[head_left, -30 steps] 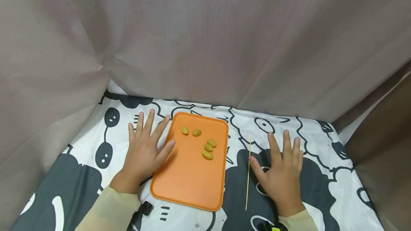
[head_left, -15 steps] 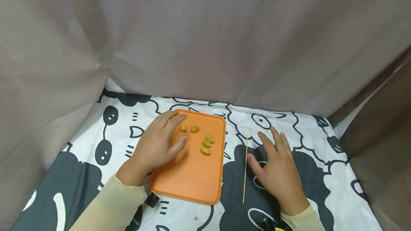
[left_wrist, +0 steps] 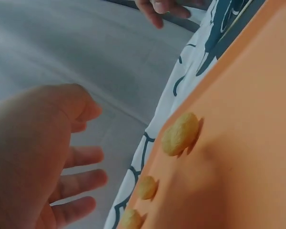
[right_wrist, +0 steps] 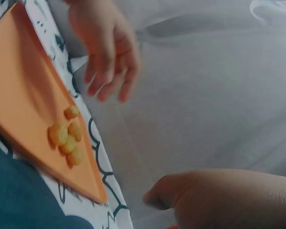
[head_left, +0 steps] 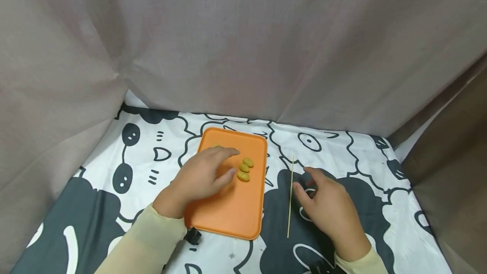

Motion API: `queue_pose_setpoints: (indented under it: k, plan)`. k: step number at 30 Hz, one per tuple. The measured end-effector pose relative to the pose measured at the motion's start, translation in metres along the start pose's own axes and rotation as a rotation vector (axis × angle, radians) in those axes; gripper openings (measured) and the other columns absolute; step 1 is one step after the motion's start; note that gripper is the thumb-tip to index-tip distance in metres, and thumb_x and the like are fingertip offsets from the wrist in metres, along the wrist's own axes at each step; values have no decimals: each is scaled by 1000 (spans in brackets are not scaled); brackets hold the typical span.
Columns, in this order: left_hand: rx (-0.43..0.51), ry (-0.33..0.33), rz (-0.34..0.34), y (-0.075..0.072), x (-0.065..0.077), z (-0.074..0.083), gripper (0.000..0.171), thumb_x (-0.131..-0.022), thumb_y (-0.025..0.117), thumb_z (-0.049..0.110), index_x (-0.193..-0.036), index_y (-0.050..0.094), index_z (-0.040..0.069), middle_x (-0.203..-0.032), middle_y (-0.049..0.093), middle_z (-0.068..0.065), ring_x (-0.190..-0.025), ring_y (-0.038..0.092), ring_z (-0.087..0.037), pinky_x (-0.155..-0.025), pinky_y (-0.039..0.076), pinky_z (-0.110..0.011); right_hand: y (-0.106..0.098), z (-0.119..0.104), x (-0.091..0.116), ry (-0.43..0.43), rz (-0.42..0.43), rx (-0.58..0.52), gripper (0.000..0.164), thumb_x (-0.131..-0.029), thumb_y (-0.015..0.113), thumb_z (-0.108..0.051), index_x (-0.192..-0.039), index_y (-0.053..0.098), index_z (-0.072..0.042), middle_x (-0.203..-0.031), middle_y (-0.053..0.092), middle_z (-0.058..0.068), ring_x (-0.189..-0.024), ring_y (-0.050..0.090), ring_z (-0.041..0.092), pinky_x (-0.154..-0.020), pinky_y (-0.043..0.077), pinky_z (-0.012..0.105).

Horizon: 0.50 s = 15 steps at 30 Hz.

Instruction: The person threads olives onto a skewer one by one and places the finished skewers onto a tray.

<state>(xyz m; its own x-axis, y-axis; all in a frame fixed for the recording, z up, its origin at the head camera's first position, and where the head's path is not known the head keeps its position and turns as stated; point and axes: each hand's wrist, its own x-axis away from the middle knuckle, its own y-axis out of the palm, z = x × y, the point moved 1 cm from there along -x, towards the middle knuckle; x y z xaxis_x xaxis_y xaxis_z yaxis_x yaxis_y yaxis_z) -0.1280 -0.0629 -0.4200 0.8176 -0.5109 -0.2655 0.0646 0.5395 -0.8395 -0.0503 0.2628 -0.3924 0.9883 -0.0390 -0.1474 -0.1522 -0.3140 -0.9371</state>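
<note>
My left hand (head_left: 201, 174) hovers over the orange tray (head_left: 243, 215), its fingers bent loosely and nothing between them. Just right of its fingertips, small yellow oval snack pieces (head_left: 244, 167) lie in a short column. One more (head_left: 216, 145) peeks out above the knuckles; the hand hides part of the tray behind it. In the left wrist view, thumb and fingers are apart, beside a yellow piece (left_wrist: 181, 134). My right hand (head_left: 329, 204) is above the cloth, loosely curled and holding nothing visible. Its thumb tip is close beside a thin wooden skewer (head_left: 290, 206); contact cannot be told.
A white and dark grey patterned cloth (head_left: 160, 189) covers the table. Grey-brown fabric (head_left: 243, 45) hangs behind it and along both sides. The skewer lies lengthwise, right of the tray. Black straps (head_left: 192, 236) sit at the wrists.
My left hand has moved right over the tray, its spread fingers now bent, covering some pieces. My right hand's fingers have curled in near the skewer. Tray and skewer stay in place.
</note>
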Motion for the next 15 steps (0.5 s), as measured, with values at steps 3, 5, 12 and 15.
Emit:
queue_pose_setpoints:
  k: [3, 5, 12, 15]
  plan:
    - [17, -10, -25, 11, 0, 1, 45, -108, 72, 41, -150, 70, 24, -154, 71, -2, -147, 65, -29, -129, 49, -52, -1, -1, 0, 63, -87, -28, 50, -105, 77, -46, -135, 73, -7, -87, 75, 0, -69, 66, 14, -62, 52, 37]
    - [18, 8, -30, 18, -2, 1, 43, -108, 72, 40, -148, 71, 23, -153, 72, -3, -149, 64, -31, -130, 48, -53, -1, -1, 0, 105, -151, -41, 49, -105, 75, -50, -129, 75, -8, -82, 72, -4, -67, 61, 12, -63, 49, 35]
    - [-1, 85, -3, 36, -5, -3, 39, -108, 70, 37, -144, 73, 22, -145, 75, -2, -152, 62, -35, -131, 46, -56, 11, -3, -2, 165, -336, -56, 44, -102, 77, -58, -98, 69, -15, -66, 59, -1, -59, 57, 18, -56, 43, 35]
    - [-28, 92, 2, 42, -3, -4, 40, -107, 71, 36, -144, 73, 22, -141, 76, 0, -142, 68, -32, -125, 52, -51, 16, -6, 0, 162, -401, -48, 47, -99, 80, -58, -82, 62, -18, -63, 55, -1, -56, 54, 20, -53, 40, 34]
